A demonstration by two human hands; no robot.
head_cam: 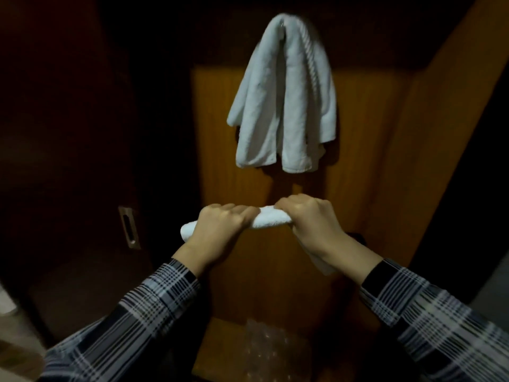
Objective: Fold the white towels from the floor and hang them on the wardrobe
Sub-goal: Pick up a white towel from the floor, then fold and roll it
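One white towel hangs draped from a point high inside the open wooden wardrobe, its ends dangling loose. Below it I hold a second white towel, bunched into a thick roll held level in front of the wardrobe's back panel. My left hand grips the roll near its left end, with a short stub of cloth sticking out past the knuckles. My right hand grips the roll's right part, and a tail of the towel hangs down under that wrist.
A dark wardrobe door with a metal recessed handle stands at the left. The wardrobe's orange side wall rises at the right. Crumpled clear plastic lies at the wardrobe's bottom.
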